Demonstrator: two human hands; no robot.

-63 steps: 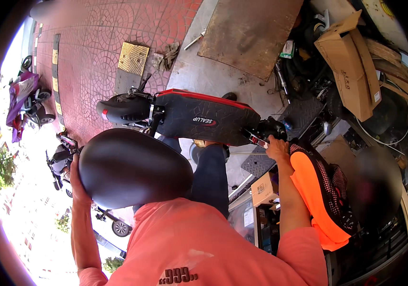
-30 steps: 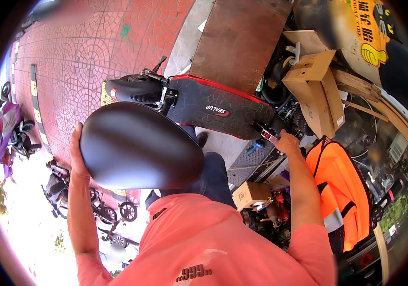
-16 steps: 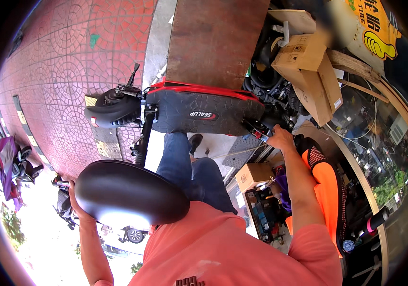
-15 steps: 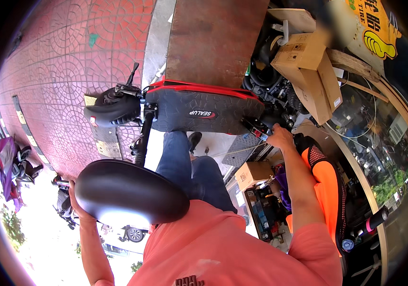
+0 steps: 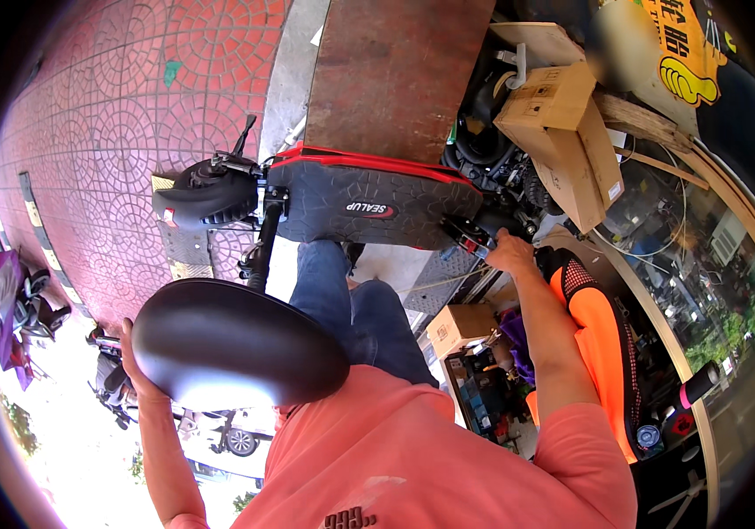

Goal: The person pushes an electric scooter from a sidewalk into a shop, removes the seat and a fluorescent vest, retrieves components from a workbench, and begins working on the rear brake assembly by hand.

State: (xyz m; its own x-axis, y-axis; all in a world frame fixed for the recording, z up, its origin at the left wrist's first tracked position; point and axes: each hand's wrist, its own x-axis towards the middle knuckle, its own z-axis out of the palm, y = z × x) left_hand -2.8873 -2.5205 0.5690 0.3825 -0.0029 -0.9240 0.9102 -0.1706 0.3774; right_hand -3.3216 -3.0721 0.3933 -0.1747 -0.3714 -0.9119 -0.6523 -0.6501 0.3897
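Observation:
An electric scooter lies across the view in front of my legs, its black textured deck [image 5: 342, 198] edged in red. Its black front wheel [image 5: 210, 198] is to the left, and a dark post [image 5: 264, 251] runs from there toward me. Close to my belly is the smooth black seat [image 5: 241, 339]. My left hand [image 5: 137, 366] grips the seat's left end, with some fingers hidden behind it. My right hand [image 5: 511, 254] is closed on the black and red rear bracket [image 5: 472, 238] at the deck's right end; its fingertips are partly hidden.
Beyond the deck stands a brown board [image 5: 395, 79]. A cardboard box [image 5: 562, 145] sits on machine parts at upper right. An orange and black padded item [image 5: 598, 344] lies beside my right arm. A smaller box [image 5: 463, 328] and a tool shelf [image 5: 483, 388] are below it.
The view has shifted slightly. My shoe beyond the deck's near edge is now more hidden. Both hands keep their places on the seat and the rear bracket.

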